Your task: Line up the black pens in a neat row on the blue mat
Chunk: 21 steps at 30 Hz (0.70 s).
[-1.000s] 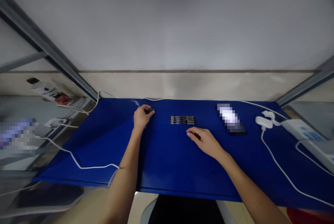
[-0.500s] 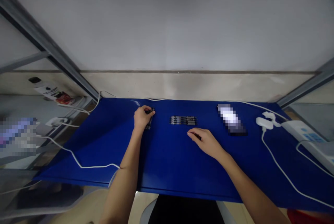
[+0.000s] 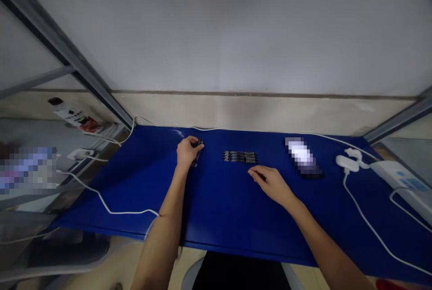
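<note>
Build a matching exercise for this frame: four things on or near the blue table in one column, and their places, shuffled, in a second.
Things:
1. left hand
2. row of pens
3. right hand
4. white plug

Places:
A. table's right side, on a white cable
B. gripping a dark pen at the far left
C. middle of the table, lying side by side
D. just nearer than the pen row

Pairs: 1-B, 2-C, 3-D, 4-A

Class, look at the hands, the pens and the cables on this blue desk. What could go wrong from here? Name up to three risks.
1. The left hand pinches dark pens near the mat's far edge; one could slip and roll away.
2. The right hand rests just before the pen row; a nudge might scatter it.
3. A white cable loops close to the left forearm and could snag.
</note>
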{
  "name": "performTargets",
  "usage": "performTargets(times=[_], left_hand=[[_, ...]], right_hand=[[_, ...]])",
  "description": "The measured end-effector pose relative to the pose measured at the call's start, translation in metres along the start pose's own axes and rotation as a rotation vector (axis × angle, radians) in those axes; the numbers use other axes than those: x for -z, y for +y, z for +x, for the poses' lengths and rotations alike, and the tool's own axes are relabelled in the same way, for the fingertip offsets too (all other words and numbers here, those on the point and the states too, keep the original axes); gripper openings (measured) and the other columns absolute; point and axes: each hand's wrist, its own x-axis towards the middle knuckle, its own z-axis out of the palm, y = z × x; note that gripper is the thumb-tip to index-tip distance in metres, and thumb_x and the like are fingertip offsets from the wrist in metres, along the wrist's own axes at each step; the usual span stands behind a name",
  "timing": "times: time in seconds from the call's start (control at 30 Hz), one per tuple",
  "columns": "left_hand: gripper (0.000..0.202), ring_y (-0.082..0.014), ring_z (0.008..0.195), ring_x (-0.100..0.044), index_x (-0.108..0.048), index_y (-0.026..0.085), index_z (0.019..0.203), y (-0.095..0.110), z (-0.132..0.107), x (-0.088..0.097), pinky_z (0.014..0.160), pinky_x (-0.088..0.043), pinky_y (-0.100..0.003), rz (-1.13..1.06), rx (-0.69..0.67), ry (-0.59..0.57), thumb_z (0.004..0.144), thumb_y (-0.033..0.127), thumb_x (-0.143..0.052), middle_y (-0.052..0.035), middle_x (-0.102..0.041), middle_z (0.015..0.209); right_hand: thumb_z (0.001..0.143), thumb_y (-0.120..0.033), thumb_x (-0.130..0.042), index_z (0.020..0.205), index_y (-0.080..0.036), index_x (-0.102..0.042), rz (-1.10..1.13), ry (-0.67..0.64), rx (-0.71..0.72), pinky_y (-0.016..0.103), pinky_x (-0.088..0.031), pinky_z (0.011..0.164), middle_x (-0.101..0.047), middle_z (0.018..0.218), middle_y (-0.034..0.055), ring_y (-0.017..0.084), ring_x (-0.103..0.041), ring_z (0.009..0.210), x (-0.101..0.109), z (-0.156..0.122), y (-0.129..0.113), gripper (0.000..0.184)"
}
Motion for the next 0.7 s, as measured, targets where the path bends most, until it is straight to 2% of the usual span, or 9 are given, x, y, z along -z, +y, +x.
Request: performTargets(times=[0.17, 0.7], left_hand=[[0.032, -0.0158, 0.077, -0.066, -0.069, 0.022, 0.093, -0.0010, 0.0009, -0.0001, 0.069, -0.046, -0.025, -0.026, 0.011, -0.003, 0.068, 0.037, -0.081, -0.0021, -0.071, 0.090], [0.029, -0.0157, 0.080, -0.065, -0.069, 0.020, 0.092, 0.0007, -0.0017, 0.0033, 0.071, -0.046, -0.025, -0.068, 0.024, 0.001, 0.069, 0.034, -0.080, -0.0020, -0.071, 0.089]], right_hand=[[0.098, -0.042, -0.044, 0.089, -0.022, -0.067, 0.001, -0.006, -0.006, 0.029, -0.047, 0.062, -0.069, 0.080, 0.0032, 0.017, -0.063, 0.068, 0.0005, 0.0000, 0.0003, 0.032], [0.097, -0.046, -0.043, 0.087, -0.022, -0.066, -0.043, 0.007, -0.002, 0.031, -0.048, 0.063, -0.067, 0.075, 0.0034, 0.019, -0.063, 0.066, -0.0001, 0.0012, 0.0054, 0.034]])
